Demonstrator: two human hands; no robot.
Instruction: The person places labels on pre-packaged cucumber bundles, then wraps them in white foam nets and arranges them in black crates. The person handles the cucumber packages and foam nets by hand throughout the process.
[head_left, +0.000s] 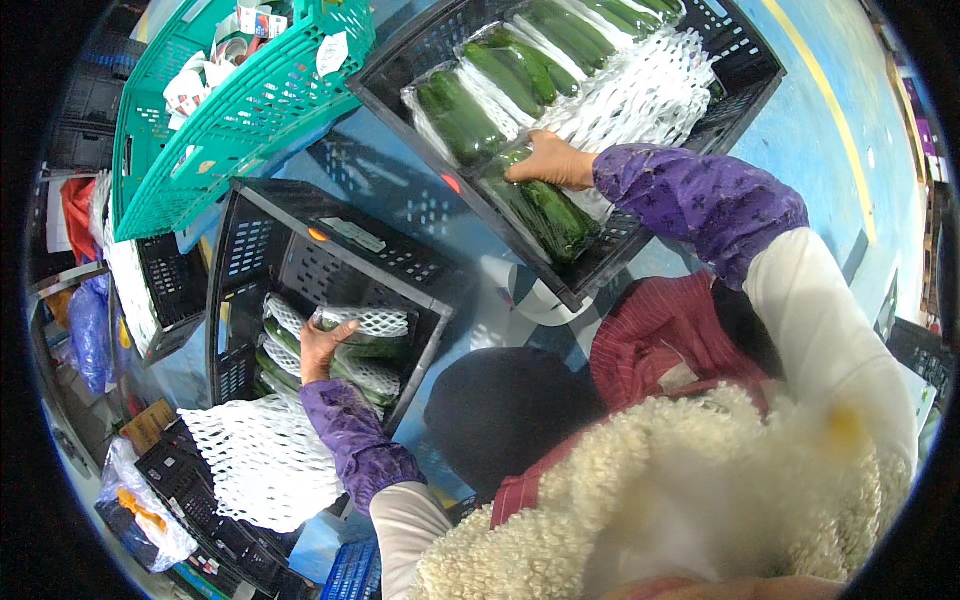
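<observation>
My right hand grips a film-wrapped pack of cucumbers at the near end of a black plastic crate. Beside it in that crate lie more wrapped cucumber packs and a sheet of white foam netting. At the lower left, my left hand rests on a wrapped pack with white foam netting inside a second black crate; whether its fingers close round the pack is hidden. Further netted packs lie under and beside that hand. Another foam net sheet hangs over the crate's near side.
A green plastic crate holding crumpled labels and paper stands at the upper left. More black crates, a blue crate and plastic bags lie along the left. Blue floor with a yellow line shows at the right.
</observation>
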